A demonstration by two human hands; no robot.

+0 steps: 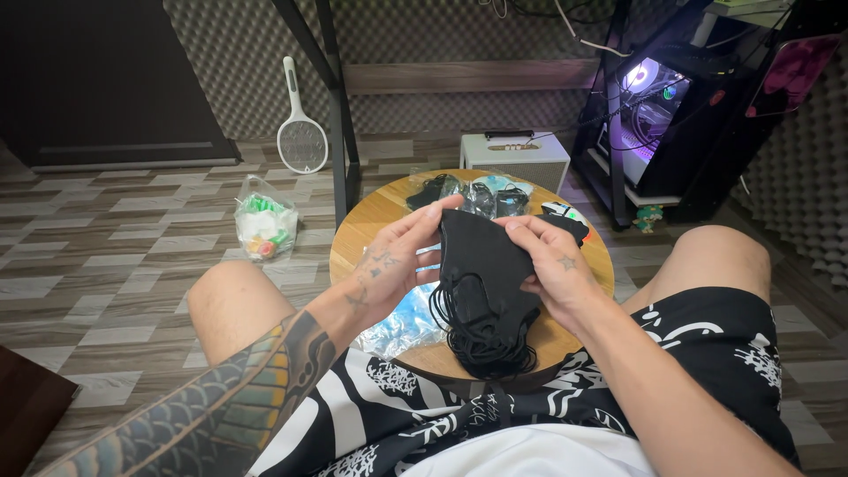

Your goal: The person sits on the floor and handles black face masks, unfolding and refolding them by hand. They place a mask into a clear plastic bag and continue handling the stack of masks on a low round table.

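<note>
Both hands grip a stack of black masks (481, 265) over the round table (371, 225): left hand (393, 265) pinching its left edge, right hand (552, 265) its right. Ear loops dangle at the near rim. Stack undivided; wrapped masks (481, 196) wait at the far edge. Foil wrapper (402, 322) lies left. Little bare tabletop; open floor left.
</note>
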